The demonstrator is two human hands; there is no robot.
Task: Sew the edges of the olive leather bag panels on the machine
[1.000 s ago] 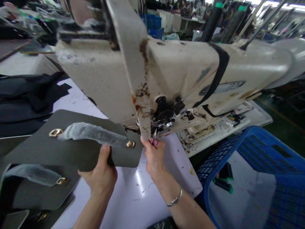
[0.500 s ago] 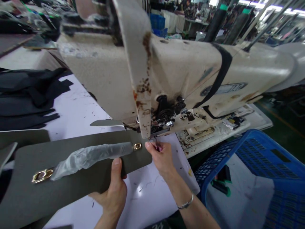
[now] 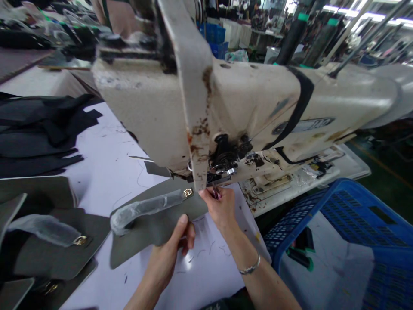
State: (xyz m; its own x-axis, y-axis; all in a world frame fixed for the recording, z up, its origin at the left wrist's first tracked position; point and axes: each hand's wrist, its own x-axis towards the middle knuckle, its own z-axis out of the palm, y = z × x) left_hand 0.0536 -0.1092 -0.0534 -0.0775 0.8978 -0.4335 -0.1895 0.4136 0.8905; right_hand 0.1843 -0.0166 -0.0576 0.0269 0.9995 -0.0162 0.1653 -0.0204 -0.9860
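A grey-green panel (image 3: 161,224) extends under the sewing machine head (image 3: 222,170). Along its top runs a handle (image 3: 150,209) wrapped in clear plastic, with a gold buckle (image 3: 188,193) at the machine end. My left hand (image 3: 167,254) is closed on the panel's near edge, thumb on top and fingers curled below. Close to the needle area, my right hand (image 3: 222,209) is closed around small pink-handled snips (image 3: 217,193), mostly covered by the fingers. Its thumb tip is by the panel's right end; whether they touch I cannot tell.
More grey-green panels (image 3: 41,254) lie at left, one with a plastic-wrapped handle (image 3: 45,229). Behind them are dark fabric pieces (image 3: 35,129). A blue basket (image 3: 342,185) with thread spools (image 3: 300,254) stands at right. Loose threads dot the white tabletop (image 3: 109,146).
The panel's left end has swung away and now looks shorter, exposing another panel with a handle at left. My left hand has moved right along the edge. My right hand stays near the needle area.
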